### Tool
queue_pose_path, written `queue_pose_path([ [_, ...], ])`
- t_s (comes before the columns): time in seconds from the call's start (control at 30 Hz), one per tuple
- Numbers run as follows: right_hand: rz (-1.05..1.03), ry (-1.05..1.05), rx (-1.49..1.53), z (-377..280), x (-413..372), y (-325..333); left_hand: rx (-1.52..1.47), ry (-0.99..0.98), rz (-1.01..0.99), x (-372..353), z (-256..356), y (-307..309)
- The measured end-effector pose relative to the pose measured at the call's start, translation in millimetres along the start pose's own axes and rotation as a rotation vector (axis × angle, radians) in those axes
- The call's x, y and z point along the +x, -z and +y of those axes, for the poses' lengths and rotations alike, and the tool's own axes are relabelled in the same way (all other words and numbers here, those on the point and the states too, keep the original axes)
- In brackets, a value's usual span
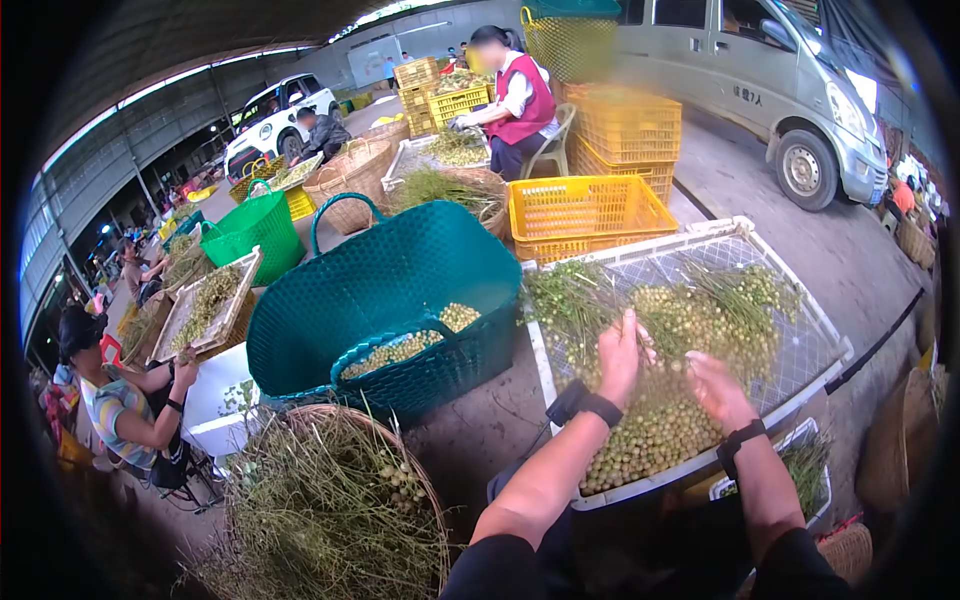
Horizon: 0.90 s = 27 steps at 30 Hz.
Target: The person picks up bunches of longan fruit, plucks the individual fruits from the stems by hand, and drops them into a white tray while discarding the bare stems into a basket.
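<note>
Both my hands are over a white mesh tray [800,300] heaped with small round yellow-green fruits [650,445]. My left hand [620,355] is closed with the thumb up, among thin stems; what it grips is hidden. To its right, my right hand [718,388] has loosely curved fingers apart, facing the left hand, and nothing shows in them. The space between the hands is blurred. Green stemmed bunches [570,300] lie along the tray's far left, and more bunches [745,295] are at its far right. Loose fruits fill the near end.
Left of the tray stands a big teal woven basket [400,255] with fruits inside. A round basket of bare stems [320,500] is at near left. Beyond the tray is a yellow crate [590,215]. Co-workers sit at left and ahead; a van [760,90] is parked at back right.
</note>
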State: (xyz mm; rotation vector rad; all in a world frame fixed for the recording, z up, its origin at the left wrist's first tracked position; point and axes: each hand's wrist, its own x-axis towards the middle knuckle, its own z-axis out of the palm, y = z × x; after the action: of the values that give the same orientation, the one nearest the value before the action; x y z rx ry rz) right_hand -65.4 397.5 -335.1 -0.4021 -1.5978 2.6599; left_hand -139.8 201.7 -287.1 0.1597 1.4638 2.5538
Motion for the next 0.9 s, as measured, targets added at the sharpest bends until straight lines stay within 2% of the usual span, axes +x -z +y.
queue_pose_path([
  [0.1, 0.052, -0.112, 0.057, -29.0, -37.0, -51.7, 0.021, -0.032, 0.02, -1.7, 2.1, 0.6],
  [0.13, 0.054, -0.111, 0.058, -24.8, -34.1, -48.5, -0.01, -0.022, 0.01, -0.9, 2.5, 1.8],
  [0.2, -0.023, -0.128, -0.13, -11.4, -23.8, -38.7, -0.039, -0.011, -0.003, 0.8, 1.1, 1.7],
  [0.33, -0.001, -0.135, -0.026, -8.0, -16.1, -22.9, -0.02, 0.012, 0.025, 3.1, -1.5, 3.0],
  [0.4, -0.023, -0.07, -0.327, -8.5, -13.2, -16.7, -0.022, 0.001, 0.04, 3.9, -2.8, 3.9],
  [0.43, -0.026, -0.07, -0.328, -9.2, -13.1, -16.0, -0.001, 0.002, 0.019, 4.0, -3.8, 4.7],
  [0.53, 0.026, -0.105, -0.237, -12.8, -17.5, -13.5, 0.028, 0.007, 0.014, 3.0, -5.7, 2.2],
  [0.6, -0.078, -0.176, 0.245, -15.3, -19.2, -7.1, 0.035, 0.006, 0.03, 3.9, -4.6, 1.3],
  [0.63, -0.081, -0.175, 0.242, -18.1, -17.8, -3.5, -0.014, -0.006, 0.082, 4.9, -4.0, 1.3],
  [0.7, -0.375, -0.232, 0.513, -23.2, -18.3, 0.5, -0.063, -0.016, 0.132, 8.9, -3.2, 5.0],
  [0.73, -0.372, -0.231, 0.513, -24.1, -19.3, -1.4, -0.097, 0.002, 0.149, 12.8, -1.6, 11.0],
  [0.8, -0.254, -0.157, 0.236, -25.4, -21.1, -10.2, -0.102, 0.013, 0.162, 14.1, 0.1, 15.9],
  [0.83, -0.251, -0.157, 0.236, -22.9, -23.5, -18.1, -0.102, 0.015, 0.161, 12.3, -1.6, 14.4],
  [0.9, -0.186, -0.199, -0.04, -18.1, -27.6, -33.1, -0.09, 0.038, 0.107, 6.8, -5.0, 8.9],
])
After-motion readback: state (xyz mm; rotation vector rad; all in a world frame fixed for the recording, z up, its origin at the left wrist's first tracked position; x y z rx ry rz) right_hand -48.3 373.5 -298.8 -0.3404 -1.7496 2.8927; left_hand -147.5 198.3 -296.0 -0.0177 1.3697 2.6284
